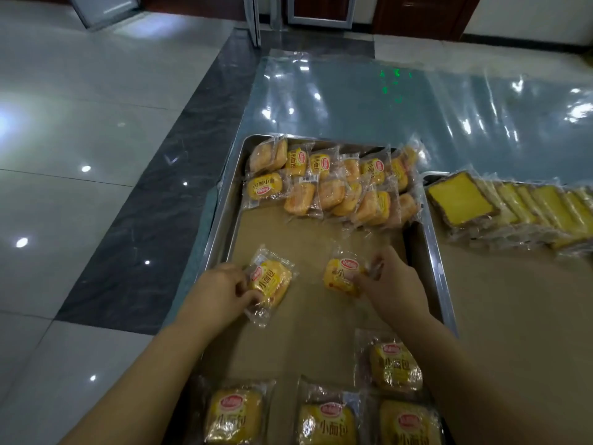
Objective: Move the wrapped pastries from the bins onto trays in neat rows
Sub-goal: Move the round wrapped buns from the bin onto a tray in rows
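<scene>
Over tray point(221, 200): left hand point(221, 292), right hand point(393, 281) each pinch wrapped pastry.

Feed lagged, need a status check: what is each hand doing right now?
Left hand: fingers closed on a wrapped pastry.
Right hand: fingers closed on another wrapped pastry.

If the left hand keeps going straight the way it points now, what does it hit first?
Past the wrapped bun in the left hand, the brown paper looks bare; then probably the far row of buns, though depth is unclear.
</scene>
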Demonstrator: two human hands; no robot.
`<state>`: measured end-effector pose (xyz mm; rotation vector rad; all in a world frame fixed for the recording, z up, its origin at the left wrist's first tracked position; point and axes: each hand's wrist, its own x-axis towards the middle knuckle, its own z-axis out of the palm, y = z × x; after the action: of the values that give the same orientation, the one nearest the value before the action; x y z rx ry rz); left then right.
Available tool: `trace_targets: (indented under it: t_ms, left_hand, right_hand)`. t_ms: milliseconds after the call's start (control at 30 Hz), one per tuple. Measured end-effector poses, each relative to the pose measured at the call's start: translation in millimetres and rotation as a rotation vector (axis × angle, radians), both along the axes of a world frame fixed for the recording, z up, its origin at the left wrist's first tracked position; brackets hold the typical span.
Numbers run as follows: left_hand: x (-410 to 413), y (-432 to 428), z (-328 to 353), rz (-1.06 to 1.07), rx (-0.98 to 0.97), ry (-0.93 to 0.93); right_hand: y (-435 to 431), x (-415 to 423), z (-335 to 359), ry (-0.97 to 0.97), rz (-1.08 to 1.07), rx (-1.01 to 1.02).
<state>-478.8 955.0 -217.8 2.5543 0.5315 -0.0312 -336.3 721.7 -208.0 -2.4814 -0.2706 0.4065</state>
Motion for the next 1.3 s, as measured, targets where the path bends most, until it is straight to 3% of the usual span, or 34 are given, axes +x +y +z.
trace_targets:
  t_ms: [133, 300, 400, 533, 700, 867, 1133, 1300]
  left_hand:
    - [-2.6, 1.1, -1.0, -0.111, -0.090, 0.128]
    - [8.2, -14.3, -6.2, -0.151, 0.302, 0.112]
    - [13.3, -40.1, -7.9, -0.108, 0.257, 0.020]
    - [7.1, -61.3, -16.4, -0.137, 0.189, 0.135]
    - [-20.8, -55.4, -16.6, -0.142, 0.096, 0.072]
    - [-50.7, -49.1, -16.2, -0.139, 0.136, 0.079]
    - [-70.2, -59.5, -15.4, -0.140, 0.218, 0.177]
    - [-58.7, -54.2, -5.3, -0.166, 0.235, 0.154]
  right_hand:
    - [-6.6, -11.1, 2.3, 0.007, 0.008, 0.026]
    - [-12.2, -16.8, 5.1, 0.038, -0.013, 0.060]
    - [-11.4, -19.6, 8.6, 0.034, -0.009, 0.076]
    - [-9.5, -26.0, 11.9, 0.078, 0.057, 0.033]
    - [-9.6, -41.5, 9.4, 0.161, 0.158, -0.097]
    - [-10.0, -64.2, -0.7, 0.135, 0.292, -0.257]
    - [-10.9, -87.2, -7.5, 0.011, 0.319, -0.366]
    - [-12.4, -84.0, 2.9, -0.033, 0.210, -0.262]
